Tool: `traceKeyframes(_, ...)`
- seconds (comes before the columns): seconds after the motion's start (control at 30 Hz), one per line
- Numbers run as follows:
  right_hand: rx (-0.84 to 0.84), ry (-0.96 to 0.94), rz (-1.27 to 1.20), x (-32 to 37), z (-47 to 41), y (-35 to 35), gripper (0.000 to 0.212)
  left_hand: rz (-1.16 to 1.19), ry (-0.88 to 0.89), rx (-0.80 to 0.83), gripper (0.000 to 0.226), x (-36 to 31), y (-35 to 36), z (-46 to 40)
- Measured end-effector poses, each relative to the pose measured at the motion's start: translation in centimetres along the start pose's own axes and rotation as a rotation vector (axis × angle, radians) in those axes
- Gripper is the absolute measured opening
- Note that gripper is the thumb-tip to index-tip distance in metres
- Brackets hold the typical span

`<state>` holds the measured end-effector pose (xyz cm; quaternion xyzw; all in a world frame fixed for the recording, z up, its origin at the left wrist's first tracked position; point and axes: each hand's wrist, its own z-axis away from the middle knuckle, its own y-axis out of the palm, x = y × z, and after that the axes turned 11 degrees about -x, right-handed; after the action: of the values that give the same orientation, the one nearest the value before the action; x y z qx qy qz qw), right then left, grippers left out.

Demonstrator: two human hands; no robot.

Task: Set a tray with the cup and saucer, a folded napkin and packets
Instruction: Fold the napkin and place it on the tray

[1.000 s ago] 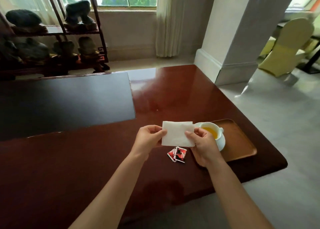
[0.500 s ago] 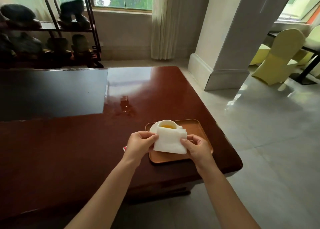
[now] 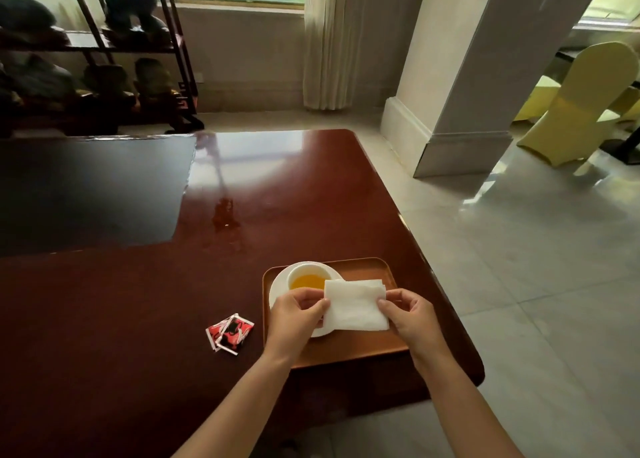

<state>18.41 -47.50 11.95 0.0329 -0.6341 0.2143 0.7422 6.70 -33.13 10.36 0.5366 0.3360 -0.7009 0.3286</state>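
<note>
A glossy reddish-brown table point(image 3: 145, 319) carries a dark mat point(image 3: 86, 191) at ten o'clock. Beyond it, at eleven o'clock, a dark shelf point(image 3: 104, 77) holds rounded stones, with a pale curtain point(image 3: 327, 42) at twelve. A white pillar point(image 3: 478, 77) stands at one o'clock, a yellow-covered chair point(image 3: 588, 104) at two.

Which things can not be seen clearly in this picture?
- Head view: the near rim of the cup is hidden behind the napkin.
- Saucer: the near part is covered by the left hand and the napkin.
- Packets: the print is too small to read.
- Right hand: its palm is turned away.
</note>
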Motion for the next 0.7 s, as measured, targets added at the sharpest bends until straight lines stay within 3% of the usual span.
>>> traceKeyframes(0.43, 0.053, 0.148, 0.14, -4.7, -10.2, -3.1, 0.007, -0.203, -0.01, -0.038, 0.039, 3.7, 9.5, -3.8)
traceKeyframes(0.7, 0.129, 0.177, 0.204, -7.5, -17.4, -2.4, 0.006, -0.37, 0.049, -0.144, 0.045, 4.6, 14.9, -4.9)
